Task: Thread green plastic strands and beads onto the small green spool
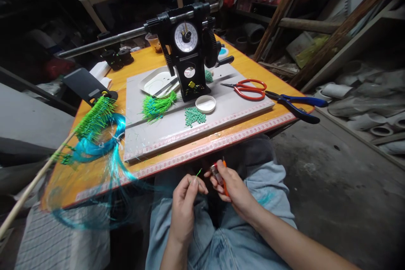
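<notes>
Between thumb and fingertips, my left hand [186,194] pinches a short bright-green strand [198,172], its tip pointing up. Close by on the right, my right hand [232,187] is closed around what looks like a lighter [215,173] with a metal and red top. The same hand also holds a slim orange tool [225,183], whose kind I cannot make out. Both hands are above my lap, just in front of the table edge. On the grey board [155,139] lie a bundle of green strands [158,106], green beads [194,117] and a round white lid [205,104].
A black dial device [186,50] with a long metal rod stands on the board. Red-handled scissors [251,89] and blue pliers [295,103] lie at the right. Coiled blue line [101,143] hangs over the table's left edge, beside a stick [34,183] with green strands.
</notes>
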A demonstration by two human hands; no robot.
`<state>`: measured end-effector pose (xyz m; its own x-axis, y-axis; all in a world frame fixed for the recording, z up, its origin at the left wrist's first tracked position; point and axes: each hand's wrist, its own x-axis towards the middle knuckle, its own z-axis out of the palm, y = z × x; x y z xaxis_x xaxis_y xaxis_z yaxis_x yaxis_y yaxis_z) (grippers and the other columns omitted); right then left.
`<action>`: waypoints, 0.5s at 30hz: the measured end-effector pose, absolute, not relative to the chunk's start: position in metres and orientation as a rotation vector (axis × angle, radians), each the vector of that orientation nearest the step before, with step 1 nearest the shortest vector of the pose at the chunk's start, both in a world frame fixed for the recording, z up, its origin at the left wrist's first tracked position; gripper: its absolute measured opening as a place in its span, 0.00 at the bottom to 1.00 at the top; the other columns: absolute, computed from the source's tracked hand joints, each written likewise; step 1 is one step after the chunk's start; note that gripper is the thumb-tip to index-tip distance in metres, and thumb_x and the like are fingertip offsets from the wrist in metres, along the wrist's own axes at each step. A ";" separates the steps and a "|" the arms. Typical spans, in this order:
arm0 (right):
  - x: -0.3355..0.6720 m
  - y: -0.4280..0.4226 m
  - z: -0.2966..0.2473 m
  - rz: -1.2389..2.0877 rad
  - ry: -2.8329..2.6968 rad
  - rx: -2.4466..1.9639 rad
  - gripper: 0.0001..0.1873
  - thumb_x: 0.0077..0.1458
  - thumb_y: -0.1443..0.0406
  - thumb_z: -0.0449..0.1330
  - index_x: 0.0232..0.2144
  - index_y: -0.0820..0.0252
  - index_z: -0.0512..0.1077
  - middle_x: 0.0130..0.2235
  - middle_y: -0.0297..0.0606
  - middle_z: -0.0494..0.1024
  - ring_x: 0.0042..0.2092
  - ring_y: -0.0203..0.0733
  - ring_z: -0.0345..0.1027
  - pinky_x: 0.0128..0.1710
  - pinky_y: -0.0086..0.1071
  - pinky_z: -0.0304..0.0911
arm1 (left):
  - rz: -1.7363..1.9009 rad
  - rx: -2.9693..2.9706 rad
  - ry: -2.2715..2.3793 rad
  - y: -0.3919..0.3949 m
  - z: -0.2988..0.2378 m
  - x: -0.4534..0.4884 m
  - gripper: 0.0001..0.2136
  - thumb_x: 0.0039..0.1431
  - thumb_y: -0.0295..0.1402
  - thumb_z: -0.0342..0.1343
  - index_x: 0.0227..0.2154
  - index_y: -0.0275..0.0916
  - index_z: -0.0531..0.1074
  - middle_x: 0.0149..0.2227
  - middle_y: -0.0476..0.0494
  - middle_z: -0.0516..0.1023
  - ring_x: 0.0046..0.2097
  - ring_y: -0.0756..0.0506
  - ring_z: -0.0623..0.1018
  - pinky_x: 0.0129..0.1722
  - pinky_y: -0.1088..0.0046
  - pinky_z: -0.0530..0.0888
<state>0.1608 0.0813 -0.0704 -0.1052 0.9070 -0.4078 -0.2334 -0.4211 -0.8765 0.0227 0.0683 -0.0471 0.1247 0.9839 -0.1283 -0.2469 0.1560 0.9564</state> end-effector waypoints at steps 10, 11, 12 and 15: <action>0.250 0.149 0.022 -0.282 -1.939 -1.610 0.19 0.60 0.66 0.55 0.53 0.58 0.71 0.44 0.47 0.74 0.48 0.57 0.62 0.50 0.51 0.56 | 1.127 1.048 0.961 0.045 -0.022 0.022 0.14 0.67 0.33 0.45 0.26 0.39 0.69 0.28 0.47 0.69 0.34 0.46 0.67 0.36 0.70 0.63; 0.252 0.158 0.027 -0.381 -1.996 -1.654 0.19 0.59 0.67 0.56 0.52 0.59 0.71 0.44 0.47 0.74 0.49 0.58 0.62 0.50 0.53 0.55 | 1.126 1.061 0.953 0.043 -0.019 0.021 0.14 0.67 0.33 0.45 0.26 0.39 0.69 0.28 0.47 0.69 0.34 0.46 0.67 0.36 0.70 0.63; 0.252 0.164 0.031 -0.432 -2.037 -1.671 0.19 0.58 0.68 0.56 0.52 0.61 0.71 0.46 0.48 0.74 0.50 0.59 0.61 0.51 0.55 0.55 | 1.125 1.072 0.948 0.041 -0.016 0.021 0.14 0.67 0.33 0.45 0.26 0.40 0.69 0.28 0.47 0.69 0.34 0.46 0.67 0.36 0.70 0.63; 0.244 0.158 0.037 -0.379 -2.065 -1.534 0.18 0.59 0.70 0.55 0.52 0.62 0.70 0.51 0.49 0.72 0.55 0.58 0.59 0.53 0.53 0.55 | 1.130 1.105 0.946 0.036 -0.009 0.018 0.14 0.67 0.34 0.46 0.26 0.40 0.69 0.28 0.46 0.69 0.33 0.46 0.68 0.36 0.70 0.63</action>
